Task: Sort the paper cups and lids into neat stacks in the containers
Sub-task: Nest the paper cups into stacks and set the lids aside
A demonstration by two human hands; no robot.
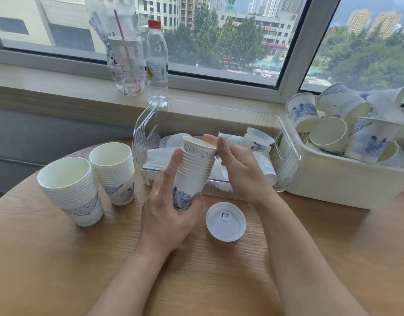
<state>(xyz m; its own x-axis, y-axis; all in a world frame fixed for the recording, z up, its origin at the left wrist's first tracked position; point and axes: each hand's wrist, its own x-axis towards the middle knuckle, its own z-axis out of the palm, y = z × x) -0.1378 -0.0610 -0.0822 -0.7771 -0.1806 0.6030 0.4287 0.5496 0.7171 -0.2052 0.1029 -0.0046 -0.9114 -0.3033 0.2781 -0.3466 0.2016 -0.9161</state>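
Behind, a clear bin (285, 160) holds white lids and a few loose cups, and beside it on the right a white tub (347, 188) is heaped with jumbled cups. Two cup stacks (91, 181) and one lid (225, 221) sit on the round wooden table (59, 265) under a window. The left hand (171, 208) grips a third stack of cups (194, 169) by its base, tilted; the right hand (238, 165) pinches its top rim.
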